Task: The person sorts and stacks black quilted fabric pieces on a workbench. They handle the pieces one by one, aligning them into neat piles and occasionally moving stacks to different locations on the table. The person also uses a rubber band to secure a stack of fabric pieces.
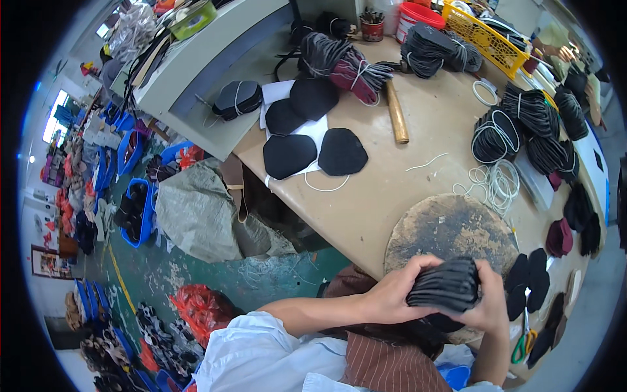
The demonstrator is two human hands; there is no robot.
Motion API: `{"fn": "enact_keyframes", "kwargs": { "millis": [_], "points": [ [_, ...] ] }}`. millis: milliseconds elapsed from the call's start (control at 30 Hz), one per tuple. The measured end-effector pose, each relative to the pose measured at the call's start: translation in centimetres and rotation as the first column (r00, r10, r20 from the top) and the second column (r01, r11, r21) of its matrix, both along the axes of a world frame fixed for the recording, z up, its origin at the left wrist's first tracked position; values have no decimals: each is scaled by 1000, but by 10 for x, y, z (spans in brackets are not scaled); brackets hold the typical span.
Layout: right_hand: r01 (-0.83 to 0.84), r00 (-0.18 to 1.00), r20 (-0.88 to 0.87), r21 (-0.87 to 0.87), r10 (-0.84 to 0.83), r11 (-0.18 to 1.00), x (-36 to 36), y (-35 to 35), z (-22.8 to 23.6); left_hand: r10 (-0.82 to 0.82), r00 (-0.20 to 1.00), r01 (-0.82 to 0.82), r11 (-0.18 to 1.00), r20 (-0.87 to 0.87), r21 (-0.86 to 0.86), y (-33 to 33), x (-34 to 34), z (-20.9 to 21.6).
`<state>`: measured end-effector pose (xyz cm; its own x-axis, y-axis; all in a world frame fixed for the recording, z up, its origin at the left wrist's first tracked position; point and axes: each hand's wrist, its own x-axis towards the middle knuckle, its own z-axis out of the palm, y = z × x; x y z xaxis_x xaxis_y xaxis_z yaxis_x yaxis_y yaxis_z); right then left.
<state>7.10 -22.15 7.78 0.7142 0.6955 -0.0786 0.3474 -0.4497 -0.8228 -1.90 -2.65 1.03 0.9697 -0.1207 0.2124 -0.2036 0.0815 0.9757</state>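
Note:
My two hands hold a thick stack of black cut pieces point(445, 287) between them, its layered edges facing up. The fingers of my left hand point(400, 292) wrap round the stack's left side. On its right side my right hand point(488, 302) grips it, thumb and fingers curled in. The stack is held over the near edge of a round, worn chopping block point(450, 228). Below it, another black piece point(444, 322) shows partly; my hands hide the rest.
Black rounded pieces point(343, 151) lie on white paper at the table's left. A wooden-handled hammer point(397, 117), tied bundles point(431, 52), white cord point(501, 186), a yellow basket point(486, 36) and a red bucket point(418, 19) stand beyond. Scissors point(524, 343) lie right. Blue bins point(137, 212) fill the floor left.

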Motion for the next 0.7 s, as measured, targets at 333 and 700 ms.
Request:
{"fn": "enact_keyframes", "kwargs": {
  "millis": [333,700],
  "points": [
    [131,716,-696,57,-55,990,130,25,-8,754,541,-799,321,373,509,198,54,-12],
    [274,962,-14,64,-274,960,86,-12,-22,787,453,-460,-196,419,866,283,44,-52]
  ]
}}
